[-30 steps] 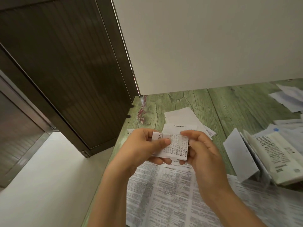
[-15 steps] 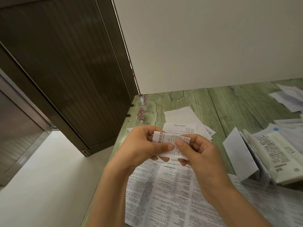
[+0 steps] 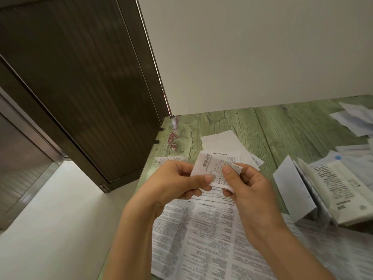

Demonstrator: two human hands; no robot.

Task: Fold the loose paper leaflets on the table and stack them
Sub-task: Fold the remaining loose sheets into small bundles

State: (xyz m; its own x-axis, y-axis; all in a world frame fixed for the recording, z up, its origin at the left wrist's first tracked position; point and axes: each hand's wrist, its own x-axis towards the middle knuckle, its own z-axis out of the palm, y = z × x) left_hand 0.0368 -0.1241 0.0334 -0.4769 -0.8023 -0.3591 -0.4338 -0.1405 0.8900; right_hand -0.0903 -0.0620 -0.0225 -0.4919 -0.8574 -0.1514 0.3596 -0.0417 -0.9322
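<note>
Both hands pinch 1 small leaflet (image 3: 214, 170) above the table (image 3: 282, 134): left hand (image 3: 177, 184) and right hand (image 3: 248, 190) by thumb and fingers. It looks mid-fold; next, press the crease and add it to the folded stack (image 3: 228, 148).

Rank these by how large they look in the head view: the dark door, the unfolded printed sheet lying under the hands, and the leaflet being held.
1. dark door
2. unfolded printed sheet, though partly covered and near the camera
3. held leaflet, clearly smallest
</note>
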